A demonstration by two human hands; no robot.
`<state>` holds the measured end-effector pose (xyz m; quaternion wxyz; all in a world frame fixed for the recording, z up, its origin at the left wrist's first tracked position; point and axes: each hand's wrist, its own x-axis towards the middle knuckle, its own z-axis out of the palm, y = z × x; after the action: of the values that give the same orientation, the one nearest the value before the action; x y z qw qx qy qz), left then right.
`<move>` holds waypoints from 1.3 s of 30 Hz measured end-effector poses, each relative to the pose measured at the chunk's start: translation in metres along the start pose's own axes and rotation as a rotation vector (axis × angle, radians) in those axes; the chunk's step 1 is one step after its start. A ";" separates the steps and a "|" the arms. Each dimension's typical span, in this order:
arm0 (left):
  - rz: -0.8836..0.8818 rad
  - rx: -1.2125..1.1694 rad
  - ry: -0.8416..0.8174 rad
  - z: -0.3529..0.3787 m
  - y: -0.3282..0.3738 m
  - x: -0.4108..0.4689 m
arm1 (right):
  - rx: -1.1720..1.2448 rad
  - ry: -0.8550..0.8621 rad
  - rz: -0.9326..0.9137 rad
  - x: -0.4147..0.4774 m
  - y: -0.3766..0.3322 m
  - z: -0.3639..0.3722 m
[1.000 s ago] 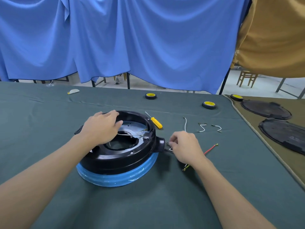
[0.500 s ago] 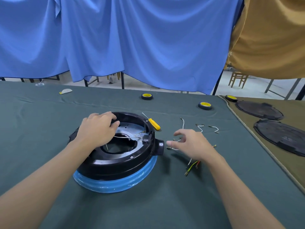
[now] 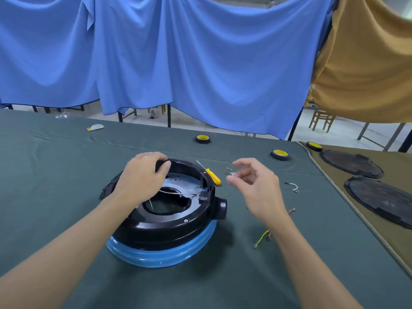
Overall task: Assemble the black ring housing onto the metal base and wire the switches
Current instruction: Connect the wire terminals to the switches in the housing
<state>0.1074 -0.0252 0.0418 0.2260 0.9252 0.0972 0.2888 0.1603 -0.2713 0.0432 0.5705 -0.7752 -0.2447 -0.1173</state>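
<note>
Head view: a counter (image 3: 66, 175) draped in dark green cloth filled the foreground of a workshop hung with blue drapes (image 3: 200, 63) and a mustard drape (image 3: 367, 63) at right, with a wooden chair (image 3: 322, 120) on the pale floor beyond. Three rolls of tape (image 3: 202, 138) sat along the far edge, and two black discs (image 3: 383, 201) lay on an olive cloth to the right. The black ring housing (image 3: 165, 226) sat near the middle of the counter on top of the metal base (image 3: 160, 255), whose wall was wrapped in blue film; a stubby spout stuck out on the housing's right side, and a thin white lead (image 3: 171, 192) crossed its open centre. The left hand (image 3: 142, 177) gripped the housing's far rim, fingers curled over it. The right hand (image 3: 256, 186) hung above the counter just right of the housing, thumb and fingers pinching a short white wire (image 3: 230, 173). A yellow-handled screwdriver (image 3: 213, 176) lay beside the rim, with another white wire (image 3: 293, 187), a red wire (image 3: 291, 211) and a yellow-green wire (image 3: 262, 238) scattered nearby
</note>
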 end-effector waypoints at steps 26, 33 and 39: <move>-0.352 -0.867 0.071 -0.048 -0.003 -0.004 | 0.001 -0.257 0.097 0.019 -0.081 0.102; -0.253 -0.564 0.178 -0.047 -0.009 -0.005 | 0.254 -0.203 0.423 0.028 -0.090 0.131; -0.238 -0.448 0.089 -0.058 -0.028 -0.005 | 0.491 -0.168 0.526 0.039 -0.092 0.136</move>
<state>0.0680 0.0187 0.0685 0.4533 0.8204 0.1490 0.3151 0.1329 -0.1133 0.0931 0.7280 -0.6585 -0.1038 0.1598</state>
